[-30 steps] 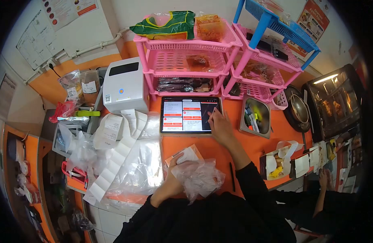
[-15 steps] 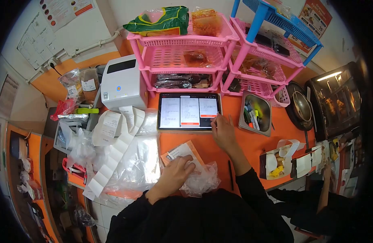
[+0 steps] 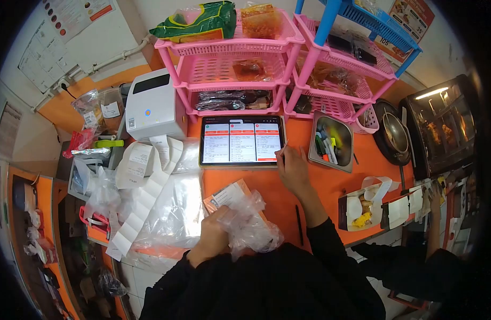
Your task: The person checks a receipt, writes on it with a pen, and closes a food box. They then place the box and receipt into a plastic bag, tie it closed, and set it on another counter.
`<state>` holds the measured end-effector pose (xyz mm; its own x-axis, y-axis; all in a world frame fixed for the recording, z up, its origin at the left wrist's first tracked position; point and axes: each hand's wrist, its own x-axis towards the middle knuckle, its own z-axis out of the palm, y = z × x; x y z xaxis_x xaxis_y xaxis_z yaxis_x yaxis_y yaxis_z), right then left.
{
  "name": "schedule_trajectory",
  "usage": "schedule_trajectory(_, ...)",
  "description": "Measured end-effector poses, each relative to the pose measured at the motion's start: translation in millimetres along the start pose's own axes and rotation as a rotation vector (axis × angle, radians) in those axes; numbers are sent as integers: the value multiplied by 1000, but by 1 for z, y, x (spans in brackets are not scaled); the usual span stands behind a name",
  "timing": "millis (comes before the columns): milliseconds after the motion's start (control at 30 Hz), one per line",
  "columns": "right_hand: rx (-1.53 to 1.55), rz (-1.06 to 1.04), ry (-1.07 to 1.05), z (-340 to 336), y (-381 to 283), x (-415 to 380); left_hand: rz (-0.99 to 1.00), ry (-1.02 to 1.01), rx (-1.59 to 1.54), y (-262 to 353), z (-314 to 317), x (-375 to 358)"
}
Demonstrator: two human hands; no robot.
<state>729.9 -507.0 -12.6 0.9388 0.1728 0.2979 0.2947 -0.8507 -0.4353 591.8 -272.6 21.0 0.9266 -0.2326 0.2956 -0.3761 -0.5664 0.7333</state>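
My left hand (image 3: 215, 232) is closed round a crumpled clear plastic bag (image 3: 253, 230). Under the bag lies an orange and white printed card or booklet (image 3: 228, 196), partly covered. My right hand (image 3: 293, 169) is by the lower right corner of a tablet (image 3: 241, 141), fingers pinched. A thin pale stick-like piece (image 3: 286, 145) pokes up from them; its kind cannot be made out. Columns of text with red bars fill the tablet's screen. A black pen (image 3: 298, 225) rests on the orange table below my right wrist.
A white printer (image 3: 157, 106) trails a long paper strip (image 3: 146, 207) over clear plastic sheets (image 3: 176, 213). Pink racks (image 3: 229, 80) stand behind the tablet. A metal tin (image 3: 331, 142) holds markers. Boxes of food (image 3: 357, 208) sit at right, near another person's arm (image 3: 434, 224).
My left hand has closed on the plastic bag and lifted it over the card. My right hand has drawn slightly off the screen, whose text columns have changed.
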Motion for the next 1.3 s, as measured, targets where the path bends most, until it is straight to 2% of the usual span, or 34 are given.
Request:
schedule_trajectory(33,3,1,8,0,-1,0,-179,-10,-207,-5,3,-5)
schedule_trajectory(100,56,-28,64,1,1,0,-284,-63,-303,-9,-1,-10)
schedule_trajectory(167,158,-87,159,5,4,0,-134,-149,-81,14,-25,4)
schedule_trajectory(267,617,128,137,-9,-12,-5,1,-109,0,12,-29,-1)
schedule_trajectory(367,870,355,28,-22,-24,-13,-102,17,-94,3,-13,-18)
schedule_trajectory(467,976,340,-66,-26,-32,-34,-70,63,-163,4,-13,-21)
schedule_trajectory(567,795,127,-148,-42,-70,-50,36,60,-65,-1,-13,-19)
schedule_trajectory(667,719,-37,-250,-32,-91,-64,184,4,145,2,-23,-11)
schedule_trajectory(767,676,-216,-307,-33,-99,-65,235,-3,349,5,-24,-15)
schedule_trajectory(867,611,-333,-369,-41,-98,-67,255,127,273,21,-29,-2)
schedule_trajectory(967,585,-307,-379,-31,-85,-73,37,12,50,3,-16,-21)
schedule_trajectory(1067,600,-292,-316,-34,-89,-77,-188,217,-220,2,-12,-18)
schedule_trajectory(1167,652,-264,-292,-35,-87,-84,-429,158,-317,14,-21,-6)
schedule_trajectory(1300,643,-364,-269,-30,-89,-89,-546,154,-462,10,-15,-5)
